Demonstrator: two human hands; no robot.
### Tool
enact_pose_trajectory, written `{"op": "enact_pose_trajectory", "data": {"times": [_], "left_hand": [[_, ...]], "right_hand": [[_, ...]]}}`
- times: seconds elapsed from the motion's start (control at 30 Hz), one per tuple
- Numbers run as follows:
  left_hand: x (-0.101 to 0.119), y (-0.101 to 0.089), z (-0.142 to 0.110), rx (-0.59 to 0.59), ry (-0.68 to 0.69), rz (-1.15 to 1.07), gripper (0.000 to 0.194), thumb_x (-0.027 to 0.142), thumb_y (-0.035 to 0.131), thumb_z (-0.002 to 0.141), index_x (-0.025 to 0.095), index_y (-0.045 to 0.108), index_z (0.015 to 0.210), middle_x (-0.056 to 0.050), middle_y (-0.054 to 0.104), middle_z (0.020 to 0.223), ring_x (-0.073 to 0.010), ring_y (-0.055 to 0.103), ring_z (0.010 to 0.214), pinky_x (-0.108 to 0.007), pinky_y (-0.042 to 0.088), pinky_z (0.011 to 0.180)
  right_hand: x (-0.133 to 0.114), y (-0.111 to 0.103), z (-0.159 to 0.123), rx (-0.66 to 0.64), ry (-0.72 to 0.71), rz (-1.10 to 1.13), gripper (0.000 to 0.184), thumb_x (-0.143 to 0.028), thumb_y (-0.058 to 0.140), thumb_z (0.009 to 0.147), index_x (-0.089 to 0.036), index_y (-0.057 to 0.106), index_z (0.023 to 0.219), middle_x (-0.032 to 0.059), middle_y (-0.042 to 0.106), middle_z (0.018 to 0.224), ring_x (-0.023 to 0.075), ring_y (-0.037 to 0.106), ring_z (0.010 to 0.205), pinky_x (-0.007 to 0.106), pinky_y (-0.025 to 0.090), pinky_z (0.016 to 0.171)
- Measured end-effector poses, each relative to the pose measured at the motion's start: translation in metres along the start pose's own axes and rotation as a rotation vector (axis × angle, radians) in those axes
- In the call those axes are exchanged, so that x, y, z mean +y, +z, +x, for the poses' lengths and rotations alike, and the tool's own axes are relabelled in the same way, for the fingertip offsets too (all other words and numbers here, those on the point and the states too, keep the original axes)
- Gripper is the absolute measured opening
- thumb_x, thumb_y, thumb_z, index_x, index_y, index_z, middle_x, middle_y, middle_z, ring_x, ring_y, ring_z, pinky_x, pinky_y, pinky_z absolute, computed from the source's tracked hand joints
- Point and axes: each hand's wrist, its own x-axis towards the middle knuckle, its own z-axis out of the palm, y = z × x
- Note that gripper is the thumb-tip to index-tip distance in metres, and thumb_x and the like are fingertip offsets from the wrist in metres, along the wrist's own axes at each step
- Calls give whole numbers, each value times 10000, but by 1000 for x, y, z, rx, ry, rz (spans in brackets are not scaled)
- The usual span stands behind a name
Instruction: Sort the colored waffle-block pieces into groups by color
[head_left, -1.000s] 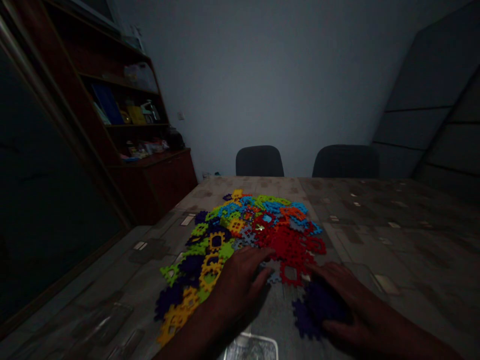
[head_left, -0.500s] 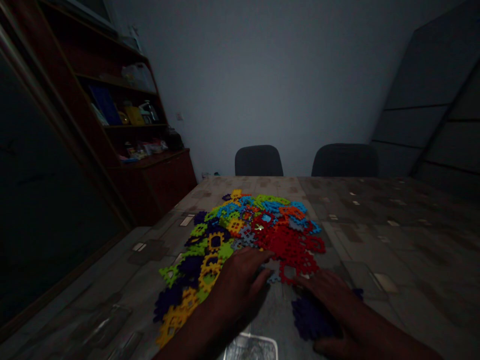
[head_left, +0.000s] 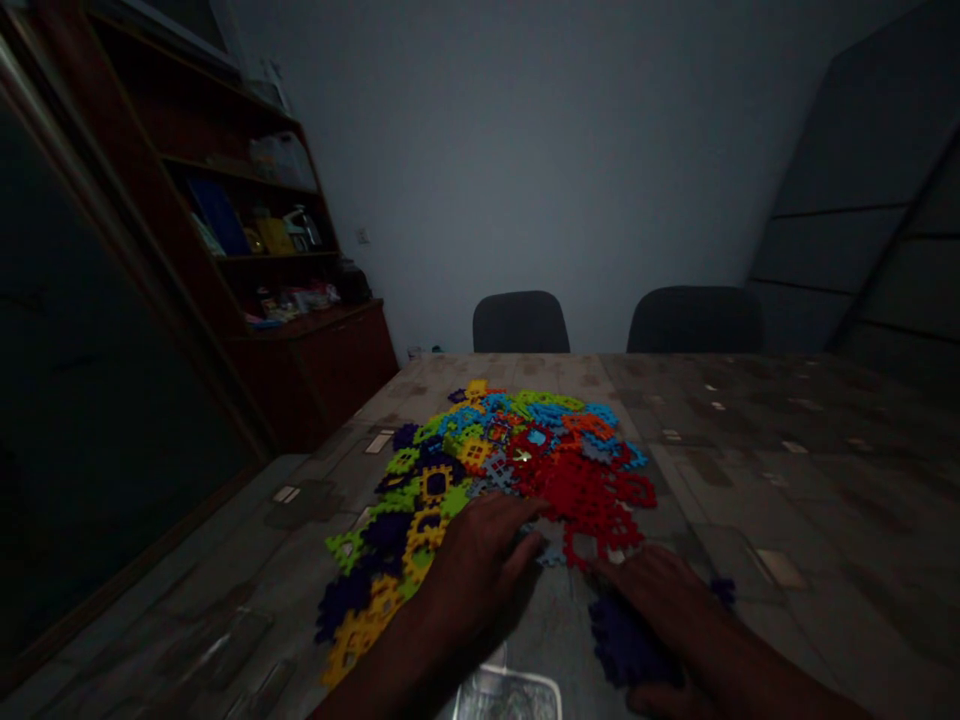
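My left hand (head_left: pixel 487 550) rests low over the near side of the pile, thumb apart from the stretched index finger. Under and beside its fingertips lie grey toothed plastic building pieces (head_left: pixel 553 548). My right hand (head_left: pixel 660 595) lies across dark purple toothed pieces (head_left: pixel 628 640), its fingers stretched out and its thumb apart on the near side. Those fingertips come close to a red square frame piece (head_left: pixel 579 548); contact cannot be made out. A heap of red pieces (head_left: pixel 574 485) lies just beyond both hands. The palm hides part of the purple pieces.
Yellow pieces (head_left: pixel 360 630), green pieces (head_left: pixel 346 548) and blue pieces (head_left: pixel 551 412) spread over the patterned table (head_left: pixel 750 460). A pale-rimmed rectangle (head_left: pixel 508 695) shows at the near edge. Two chairs (head_left: pixel 521 322) stand behind; a shelf cabinet (head_left: pixel 315 370) is at left.
The whole view has shifted slightly to the right. Both hands keep nearly the same places over the pieces, and no piece has visibly been picked up.
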Motion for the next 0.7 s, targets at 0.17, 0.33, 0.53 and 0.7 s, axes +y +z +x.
{"op": "enact_pose_trajectory", "data": {"times": [0.17,0.33,0.53,0.7], "left_hand": [[3,0,0,19,-33,-42,328,119,624,939,211,704,1244,-79,776,1125,-239,715,1024,-373,554,927],[18,2,-5,-29,-34,-167,337,115,667,920,215,721,1237,-63,777,1162,-232,715,1073,-367,533,983],[-1,-52,-13,-166,-109,-151,360,212,667,944,245,683,1302,-71,719,1315,-242,658,1224,-398,492,1085],[-67,-108,-73,-210,-350,96,575,272,679,892,262,570,1456,-100,540,1545,-327,505,1416,-516,382,1196]], "right_hand": [[6,16,3,73,-61,-53,878,-302,770,783,-314,416,1586,100,534,1547,417,468,1412,585,365,1186],[21,22,1,175,-133,-106,791,-447,766,822,-344,477,1550,74,545,1540,438,502,1387,610,428,1148],[45,15,-3,352,-111,-216,491,-516,630,943,-353,649,1406,63,650,1433,385,622,1281,573,556,1036],[54,19,-3,457,-177,-222,452,-497,635,955,-367,661,1387,32,687,1387,346,659,1242,493,585,1025]]}}
